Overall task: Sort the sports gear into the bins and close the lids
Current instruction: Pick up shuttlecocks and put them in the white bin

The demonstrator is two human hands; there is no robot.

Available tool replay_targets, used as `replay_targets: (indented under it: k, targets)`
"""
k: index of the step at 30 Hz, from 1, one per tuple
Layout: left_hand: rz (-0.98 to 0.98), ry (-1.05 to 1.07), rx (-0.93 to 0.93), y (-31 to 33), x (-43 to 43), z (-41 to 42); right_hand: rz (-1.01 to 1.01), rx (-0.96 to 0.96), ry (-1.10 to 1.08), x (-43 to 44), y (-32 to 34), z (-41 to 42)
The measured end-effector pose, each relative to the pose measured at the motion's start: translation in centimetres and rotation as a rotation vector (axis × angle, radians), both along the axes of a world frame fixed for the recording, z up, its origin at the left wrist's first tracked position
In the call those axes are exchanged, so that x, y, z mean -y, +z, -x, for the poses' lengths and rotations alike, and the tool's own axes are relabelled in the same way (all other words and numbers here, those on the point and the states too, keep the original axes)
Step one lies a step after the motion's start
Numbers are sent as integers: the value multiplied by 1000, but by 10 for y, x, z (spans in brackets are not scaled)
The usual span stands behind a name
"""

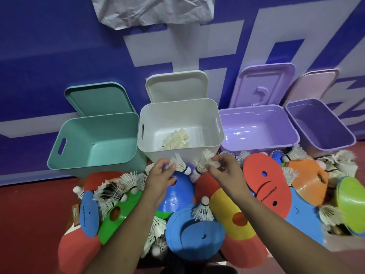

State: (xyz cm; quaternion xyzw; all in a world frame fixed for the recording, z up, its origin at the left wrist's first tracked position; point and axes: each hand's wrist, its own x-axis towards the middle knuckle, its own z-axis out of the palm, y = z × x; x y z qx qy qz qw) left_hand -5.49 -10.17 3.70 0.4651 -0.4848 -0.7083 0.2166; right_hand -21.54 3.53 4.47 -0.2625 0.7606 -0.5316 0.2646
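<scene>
Red floor (29, 214), blue wall (49, 46). Four open bins in a row: teal bin (79, 135), white bin (177, 115), lilac bin (256, 123), purple bin (320, 123), w/ lids (177, 86) propped behind. Left hand (160, 175) pinches a shuttlecock (180, 166); right hand (225, 169) pinches a second shuttlecock (203, 163). Both just in front of the white bin's near rim. Forearms reach fwd over foam discs (266, 180).

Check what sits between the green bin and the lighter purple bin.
Head view: a white bin stands there, its lid off and leaning up behind it, with a few shuttlecocks on its floor.
</scene>
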Motion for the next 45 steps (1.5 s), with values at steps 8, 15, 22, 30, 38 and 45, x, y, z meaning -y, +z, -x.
replay_targets:
  k: [8, 15, 22, 30, 38, 45]
  targets:
    - [25, 99, -239, 22, -19, 31, 14, -39, 237, -30, -11, 24]
    - [324, -192, 43, 16, -45, 52, 45, 47, 381, -27, -13, 22]
    - [-39, -321, 18, 5, -56, 40, 178, 414, 247, -18, -20, 20]
    - [174, -139, 153, -5, -44, 13, -260, -236, 471, -27, -34, 21]
    - [241, -204, 173, -13, -35, -31, -600, -871, 749, -30, -67, -22]
    - [258, -232, 194, -10, -36, -66, -398, -570, 520, -29, -44, -21]
